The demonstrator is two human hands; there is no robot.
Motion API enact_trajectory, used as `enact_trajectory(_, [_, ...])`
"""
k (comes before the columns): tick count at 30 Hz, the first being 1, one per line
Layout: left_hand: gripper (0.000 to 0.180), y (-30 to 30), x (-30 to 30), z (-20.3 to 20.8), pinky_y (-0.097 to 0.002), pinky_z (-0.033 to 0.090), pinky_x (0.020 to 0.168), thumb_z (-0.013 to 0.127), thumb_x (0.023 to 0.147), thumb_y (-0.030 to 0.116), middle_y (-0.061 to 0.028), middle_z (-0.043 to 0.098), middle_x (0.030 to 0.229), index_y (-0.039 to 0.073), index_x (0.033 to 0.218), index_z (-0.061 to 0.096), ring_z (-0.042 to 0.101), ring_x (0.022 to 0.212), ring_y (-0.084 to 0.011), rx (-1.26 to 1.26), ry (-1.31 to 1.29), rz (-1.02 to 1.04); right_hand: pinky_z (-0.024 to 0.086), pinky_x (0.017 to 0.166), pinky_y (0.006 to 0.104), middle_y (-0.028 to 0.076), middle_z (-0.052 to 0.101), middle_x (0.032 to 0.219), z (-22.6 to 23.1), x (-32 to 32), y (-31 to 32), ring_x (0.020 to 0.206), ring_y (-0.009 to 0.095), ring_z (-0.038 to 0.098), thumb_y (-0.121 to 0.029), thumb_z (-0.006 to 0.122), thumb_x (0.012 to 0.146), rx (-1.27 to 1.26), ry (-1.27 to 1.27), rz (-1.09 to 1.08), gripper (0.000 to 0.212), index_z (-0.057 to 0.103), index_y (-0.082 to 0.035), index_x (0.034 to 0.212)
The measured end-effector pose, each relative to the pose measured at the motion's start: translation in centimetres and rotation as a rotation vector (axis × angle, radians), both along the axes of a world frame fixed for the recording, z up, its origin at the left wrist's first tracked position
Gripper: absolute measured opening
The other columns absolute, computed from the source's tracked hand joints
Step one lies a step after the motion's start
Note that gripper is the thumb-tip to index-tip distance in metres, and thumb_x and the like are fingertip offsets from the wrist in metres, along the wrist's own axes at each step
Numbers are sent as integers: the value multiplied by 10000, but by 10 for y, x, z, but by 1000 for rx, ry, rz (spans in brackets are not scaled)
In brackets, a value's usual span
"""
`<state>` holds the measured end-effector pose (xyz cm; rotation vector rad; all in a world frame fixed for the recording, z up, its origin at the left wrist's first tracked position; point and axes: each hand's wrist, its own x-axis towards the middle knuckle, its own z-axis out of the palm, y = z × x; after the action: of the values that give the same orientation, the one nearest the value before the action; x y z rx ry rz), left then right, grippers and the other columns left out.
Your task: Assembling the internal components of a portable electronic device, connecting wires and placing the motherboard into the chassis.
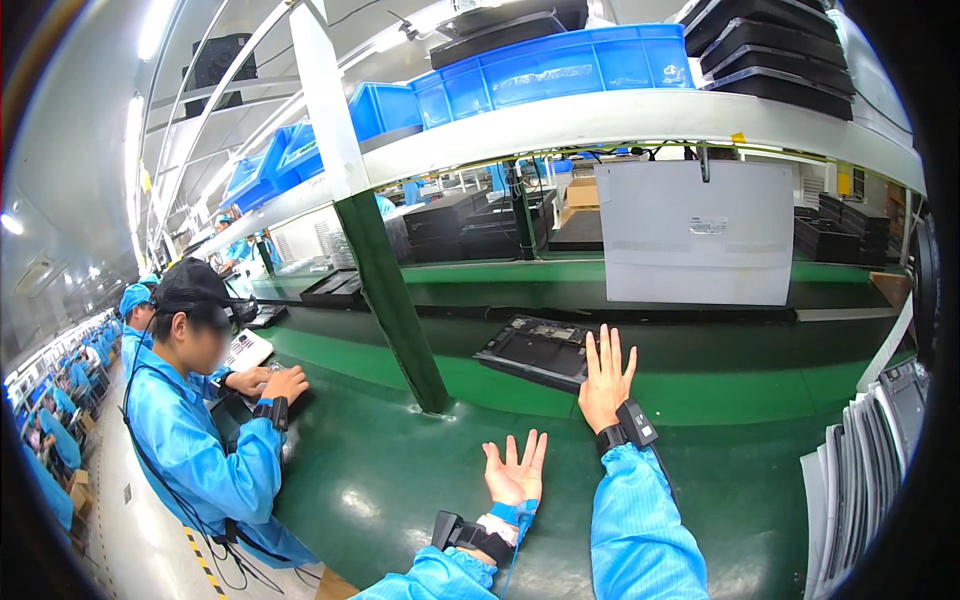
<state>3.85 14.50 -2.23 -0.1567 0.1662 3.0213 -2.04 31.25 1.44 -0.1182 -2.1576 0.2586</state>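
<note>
My right hand (606,386) reaches over the green bench with its fingers spread, holding nothing. Just left of it, on the green surface, lies a flat black rectangular panel (540,348) with greyish strips along its far edge; the fingers are close to its right end, and I cannot tell whether they touch. Nearer to me, my left hand (514,474) is palm up above the bench, fingers apart, with nothing in it. Both forearms are in light blue sleeves, with dark devices strapped at the wrists.
A co-worker in blue (205,430) handles something at the left. A green post (395,300) rises from the bench (400,500). Blue bins (550,75) and black trays (780,60) sit on the shelf above. A white board (700,235) hangs behind; grey sheets (860,480) stand at right.
</note>
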Motion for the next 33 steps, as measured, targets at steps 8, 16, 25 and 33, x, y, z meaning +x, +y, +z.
enact_trajectory(8, [642, 9, 21, -1, -444, 396, 1013, 505, 906, 293, -113, 160, 1453, 172, 1397, 110, 354, 1243, -426, 43, 28, -204, 69, 1073, 560, 103, 192, 1477, 4, 1, 1, 1372, 256, 158, 6, 581, 639, 17, 5, 18, 814, 295, -119, 1390])
enact_trajectory(16, [578, 29, 56, 19, -469, 230, 1091, 394, 952, 296, -104, 145, 1478, 285, 1428, 67, 240, 1332, -320, -389, 282, -272, 75, 1068, 558, 112, 203, 1472, 5, 2, -4, 1371, 270, 160, -2, 562, 648, 47, 35, 26, 791, 283, -62, 1386])
enact_trajectory(25, [666, 24, 48, 7, -390, 361, 1016, 394, 965, 270, -180, 129, 1472, 153, 1437, -60, 338, 1282, -303, -780, 341, -275, 450, 849, 329, 194, 550, 1130, 138, 124, -67, 1018, 280, 545, 6, 491, 796, -20, 604, 937, 462, 440, 12, 1255])
enact_trajectory(33, [660, 43, 57, 8, -400, 409, 982, 409, 962, 217, -188, 171, 1450, 112, 1434, -39, 413, 1224, -315, -835, 425, -350, 417, 497, 212, 3, 513, 704, 169, 255, -142, 568, 69, 498, -83, 513, 790, 336, 1638, 1011, 59, 464, -90, 823])
